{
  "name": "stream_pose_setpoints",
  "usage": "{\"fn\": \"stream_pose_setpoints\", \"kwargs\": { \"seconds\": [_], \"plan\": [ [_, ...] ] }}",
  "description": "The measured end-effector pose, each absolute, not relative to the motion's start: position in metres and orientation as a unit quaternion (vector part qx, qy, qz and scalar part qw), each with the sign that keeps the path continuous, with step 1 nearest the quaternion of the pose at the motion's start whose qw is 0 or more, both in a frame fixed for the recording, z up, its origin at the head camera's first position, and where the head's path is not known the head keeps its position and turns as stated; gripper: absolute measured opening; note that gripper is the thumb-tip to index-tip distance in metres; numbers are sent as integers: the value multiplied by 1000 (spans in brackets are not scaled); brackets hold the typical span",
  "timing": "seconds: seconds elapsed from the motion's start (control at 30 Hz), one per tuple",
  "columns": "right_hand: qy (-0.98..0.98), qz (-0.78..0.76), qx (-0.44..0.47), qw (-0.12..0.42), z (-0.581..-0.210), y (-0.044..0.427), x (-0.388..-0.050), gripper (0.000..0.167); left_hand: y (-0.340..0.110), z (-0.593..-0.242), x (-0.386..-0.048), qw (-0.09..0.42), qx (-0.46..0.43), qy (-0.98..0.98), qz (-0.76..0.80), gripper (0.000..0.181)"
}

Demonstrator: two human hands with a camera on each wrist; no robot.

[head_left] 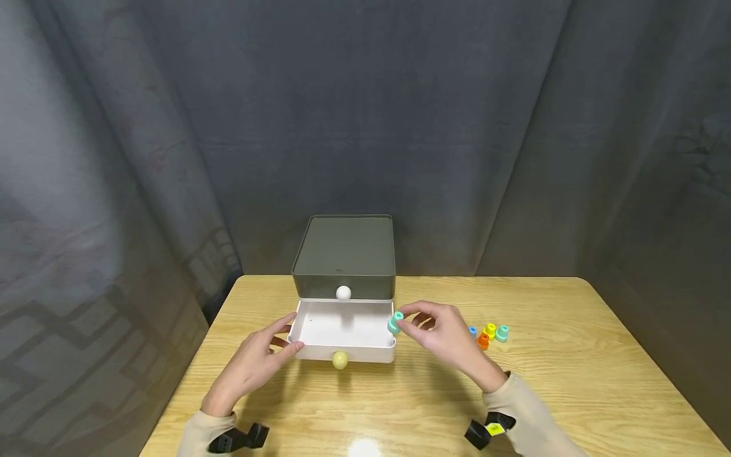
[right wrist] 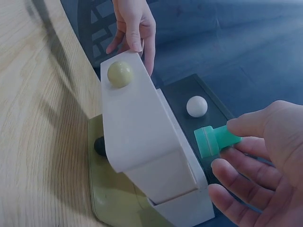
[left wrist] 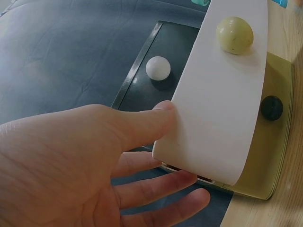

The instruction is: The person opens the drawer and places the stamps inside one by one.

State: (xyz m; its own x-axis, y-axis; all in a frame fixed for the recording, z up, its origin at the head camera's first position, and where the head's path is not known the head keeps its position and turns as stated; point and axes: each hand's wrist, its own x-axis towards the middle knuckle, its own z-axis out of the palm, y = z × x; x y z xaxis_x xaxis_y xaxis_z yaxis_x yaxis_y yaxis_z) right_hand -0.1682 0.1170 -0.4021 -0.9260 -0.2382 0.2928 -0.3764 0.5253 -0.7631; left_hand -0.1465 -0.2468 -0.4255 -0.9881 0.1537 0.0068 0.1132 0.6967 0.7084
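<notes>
A white drawer with a yellow knob stands pulled out below a dark grey top section. My left hand holds the drawer's left front corner, the thumb on its front edge in the left wrist view and the other fingers along the side. Between thumb and fingertips my right hand pinches a teal stepped piece at the drawer's right rim. The drawer's visible floor is white. A white knob sits on the dark section's front.
To the right of my right hand, a blue piece, a yellow piece, an orange piece and another teal piece lie on the wooden table. A lower olive section has a black knob. Dark curtains hang behind.
</notes>
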Motion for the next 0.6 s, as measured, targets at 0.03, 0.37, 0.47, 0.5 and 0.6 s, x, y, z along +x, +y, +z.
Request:
{"fn": "stream_pose_setpoints", "kwargs": {
  "seconds": [0.03, 0.37, 0.47, 0.5, 0.6],
  "plan": [
    [-870, 454, 178, 76, -402, 116, -169, 15, -247, -425, -146, 27, 73, 921, 383, 66],
    [-867, 462, 178, 61, -399, 100, -172, 17, -247, -426, -148, 27, 67, 922, 380, 66],
    [-865, 463, 184, 55, -398, 96, -172, 17, -247, -427, -148, 27, 68, 922, 381, 66],
    [-865, 463, 187, 54, -398, 94, -172, 17, -246, -427, -148, 28, 68, 921, 382, 66],
    [-864, 460, 197, 55, -398, 90, -173, 16, -246, -427, -147, 29, 71, 922, 380, 67]
  ]
}}
